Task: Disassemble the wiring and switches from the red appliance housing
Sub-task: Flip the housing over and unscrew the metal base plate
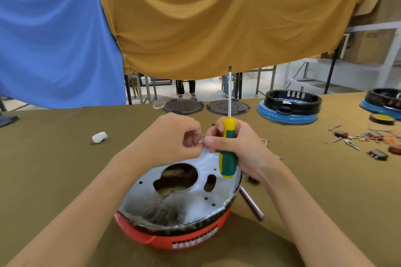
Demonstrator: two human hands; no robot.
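Observation:
The red appliance housing (188,238) lies upside down on the table near me, its silver metal base plate (195,197) on top with a large cut-out and small holes. Above its far edge my left hand (173,138) pinches a small metal part (201,138) with curled fingers. My right hand (240,149) touches the same part with its fingertips and grips a yellow-green screwdriver (227,147), whose shaft points straight up.
A metal rod (251,204) lies right of the housing. Loose screws, switches and orange wires (368,138) are scattered at the right. Two black-and-blue housings (290,106) and two dark round plates (184,107) stand at the far edge. A white wad (99,137) lies left.

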